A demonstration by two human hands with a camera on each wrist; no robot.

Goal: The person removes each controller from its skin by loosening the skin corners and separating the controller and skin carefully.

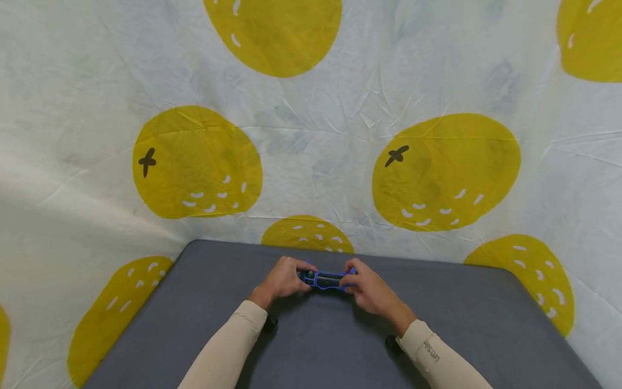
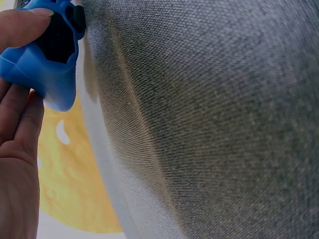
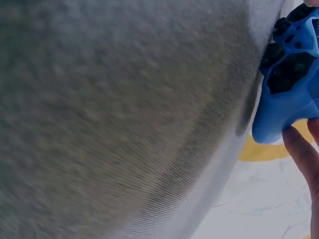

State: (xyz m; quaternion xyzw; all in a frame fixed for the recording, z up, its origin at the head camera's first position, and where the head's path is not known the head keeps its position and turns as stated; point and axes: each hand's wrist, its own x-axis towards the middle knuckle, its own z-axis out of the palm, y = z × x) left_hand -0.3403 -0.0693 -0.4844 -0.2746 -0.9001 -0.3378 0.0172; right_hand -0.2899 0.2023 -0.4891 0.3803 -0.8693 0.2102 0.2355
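Observation:
A black game controller in a blue rubbery cover is held between both hands over the grey table, near its far edge. My left hand pinches one end, thumb on one face and fingers behind. In the left wrist view that thumb lies across a dark opening in the blue cover. The other end is in my right hand, its fingertips around the cover. The right wrist view shows black thumbsticks and buttons through holes in the cover, with a fingertip against its lower edge.
A dark grey cloth-covered table spreads beneath the forearms. White fabric with large yellow fruit prints hangs behind it and along both sides. Small black devices sit under the wrists, by the cream sleeves.

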